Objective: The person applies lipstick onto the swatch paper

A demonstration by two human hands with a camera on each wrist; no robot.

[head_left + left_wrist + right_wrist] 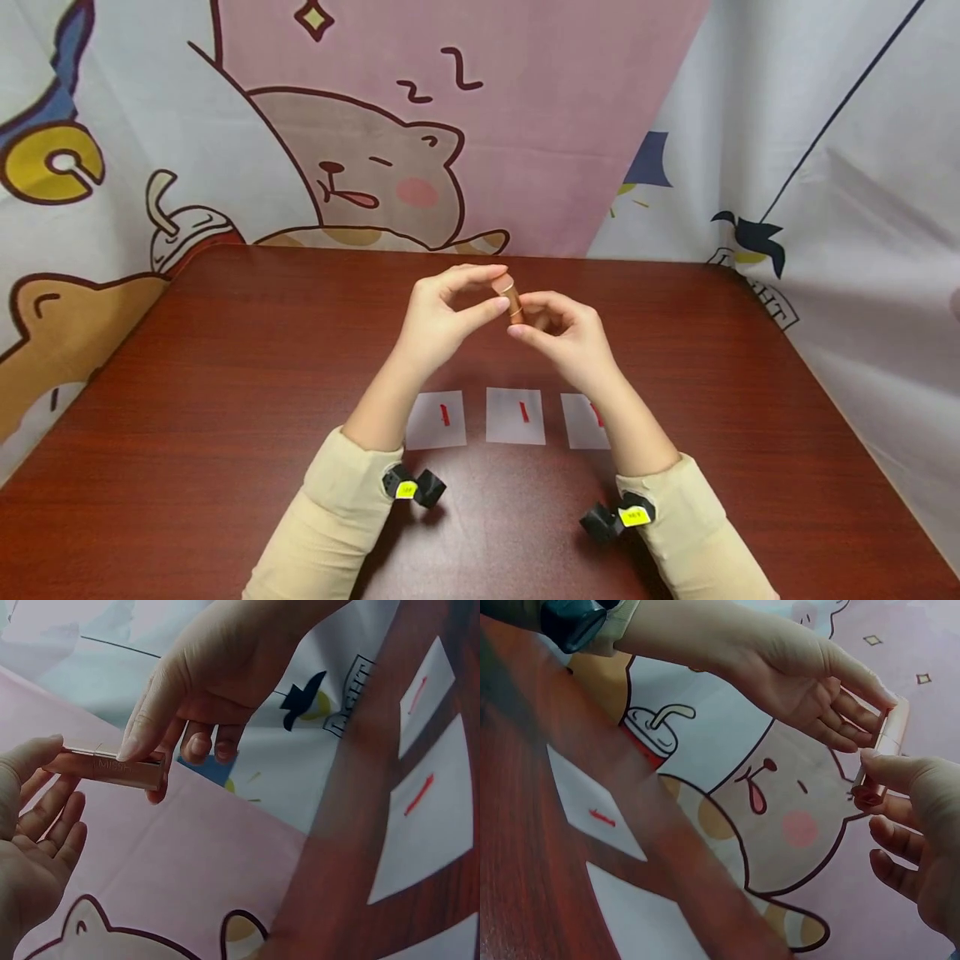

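Observation:
A shiny rose-gold lipstick tube [515,306] is held up between both hands above the table, tilted in the head view. My left hand [438,321] pinches its upper end between thumb and fingertips. The lower end is gripped by my right hand [576,337], thumb on one side and fingers on the other. In the left wrist view, partly covered lettering shows on the lipstick [112,767] beside the right thumb. A seam crosses the tube between the two grips in the right wrist view, and the cap end lies partly behind the fingertips.
Three white paper squares, at left [431,427], middle [510,427] and right [581,429], lie in a row on the dark red-brown table [262,375], each with a red mark. A printed cartoon curtain [555,125] hangs behind. Small black cameras sit on both wrists.

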